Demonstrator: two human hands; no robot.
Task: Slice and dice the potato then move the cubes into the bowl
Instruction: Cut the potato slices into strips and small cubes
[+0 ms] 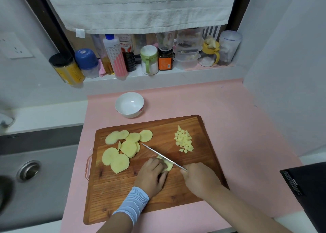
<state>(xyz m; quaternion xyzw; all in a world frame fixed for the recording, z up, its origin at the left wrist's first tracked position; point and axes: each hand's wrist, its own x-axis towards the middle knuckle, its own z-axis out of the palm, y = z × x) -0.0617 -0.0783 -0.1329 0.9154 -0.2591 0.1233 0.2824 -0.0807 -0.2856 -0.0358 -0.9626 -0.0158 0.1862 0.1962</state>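
Observation:
A wooden cutting board (123,194) lies on a pink mat. Several round potato slices (121,149) are spread over its left part, and a small heap of potato cubes (183,140) sits at its upper right. My left hand (151,176) has its fingers curled down onto a potato slice (168,166) near the board's middle. My right hand (199,178) grips the handle of a knife (162,157), whose blade runs up and left across that slice. The white bowl (129,104) stands empty just beyond the board.
A steel sink (35,179) lies to the left of the mat. Several jars and bottles (150,59) line the window ledge behind, under a hanging towel. A black object (307,190) stands at the right edge.

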